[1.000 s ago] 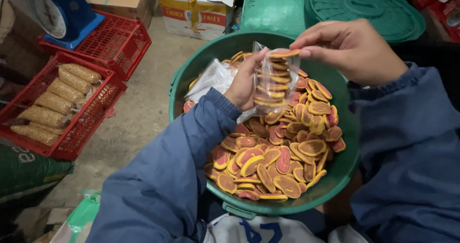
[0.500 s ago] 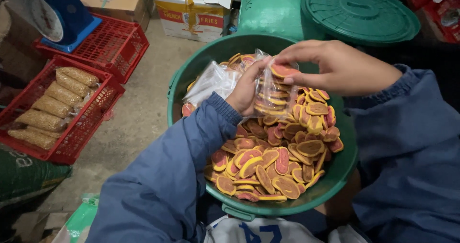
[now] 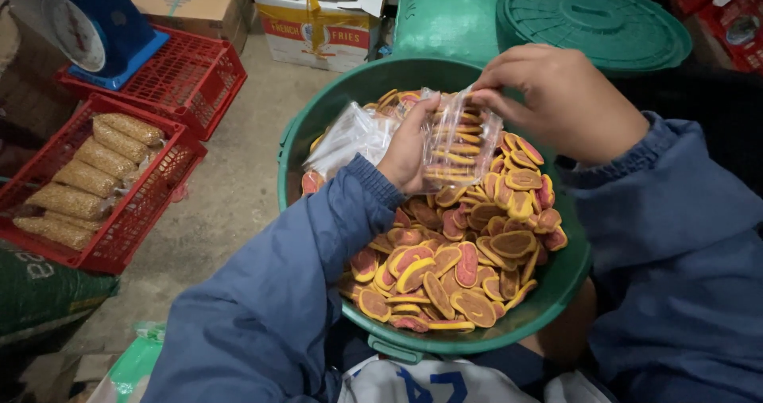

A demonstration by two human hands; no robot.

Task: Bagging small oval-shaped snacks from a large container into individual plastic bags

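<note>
Your left hand [image 3: 409, 145] grips clear bag [image 3: 459, 142], right hand [image 3: 556, 101] pinches its mouth. Thin film, stack heavy: risk of slip, crackers [image 3: 469, 264] spilling past green tub [image 3: 318, 125] rim.

Both hands are over a green tub [image 3: 318, 125] full of oval orange-and-pink crackers [image 3: 461, 268], left hand [image 3: 409, 145] gripping a clear plastic bag [image 3: 461, 145] stacked with them while the right hand [image 3: 556, 101] pinches its top, with red crates [image 3: 119, 236] of filled bags on the floor.
</note>
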